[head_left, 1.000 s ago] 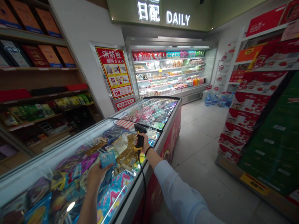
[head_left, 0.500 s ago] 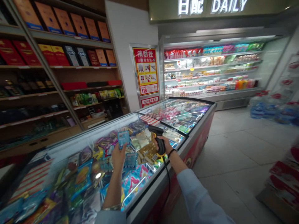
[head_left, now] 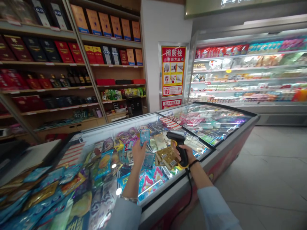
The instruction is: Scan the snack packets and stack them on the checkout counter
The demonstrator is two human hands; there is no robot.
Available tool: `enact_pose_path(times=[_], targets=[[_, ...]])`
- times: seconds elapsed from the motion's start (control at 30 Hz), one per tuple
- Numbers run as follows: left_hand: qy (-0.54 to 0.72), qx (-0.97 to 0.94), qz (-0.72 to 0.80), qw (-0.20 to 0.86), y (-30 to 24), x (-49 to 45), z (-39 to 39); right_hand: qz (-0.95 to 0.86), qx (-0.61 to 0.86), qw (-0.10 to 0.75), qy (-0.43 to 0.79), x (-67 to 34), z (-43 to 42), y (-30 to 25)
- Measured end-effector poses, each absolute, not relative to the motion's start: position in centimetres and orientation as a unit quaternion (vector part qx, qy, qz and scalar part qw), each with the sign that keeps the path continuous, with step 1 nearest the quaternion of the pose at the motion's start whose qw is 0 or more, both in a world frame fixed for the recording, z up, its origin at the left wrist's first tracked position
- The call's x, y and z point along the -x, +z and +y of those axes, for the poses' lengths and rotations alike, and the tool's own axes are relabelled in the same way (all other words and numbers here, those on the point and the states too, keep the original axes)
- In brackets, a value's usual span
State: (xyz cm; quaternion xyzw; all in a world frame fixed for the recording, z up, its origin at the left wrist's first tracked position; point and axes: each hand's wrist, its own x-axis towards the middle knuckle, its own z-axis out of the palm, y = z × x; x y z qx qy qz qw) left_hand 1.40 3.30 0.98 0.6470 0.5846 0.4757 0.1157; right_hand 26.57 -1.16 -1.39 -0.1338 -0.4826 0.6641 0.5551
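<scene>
My left hand point(head_left: 138, 154) holds a small blue packet point(head_left: 144, 136) upright over the chest freezer point(head_left: 168, 195). My right hand point(head_left: 185, 154) grips the yellow-and-black handle of a corded barcode scanner point(head_left: 178, 145), whose black head points left toward the packet. Gold packets point(head_left: 168, 157) lie in the freezer between my two hands. The scanner's black cable hangs down the freezer's front. Both sleeves are light blue.
The freezer is full of colourful ice-cream packets point(head_left: 103, 166) under glass lids. Wooden shelves point(head_left: 72, 76) with boxed goods stand at the left. A lit refrigerated display point(head_left: 247, 73) is at the back right. Grey tiled floor point(head_left: 268, 172) spreads to the right.
The view has swung left, so the right-hand shelving has gone out of sight. My left hand has lifted the blue packet up and closer to the scanner.
</scene>
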Motion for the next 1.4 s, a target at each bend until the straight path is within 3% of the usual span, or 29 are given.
enact_pose_path(times=[1.4], targets=[[0.453, -0.659, 0.592, 0.099, 0.9, -0.9, 3.8, -0.422, 0.128, 0.614, 0.654, -26.8, -1.0, -0.6]])
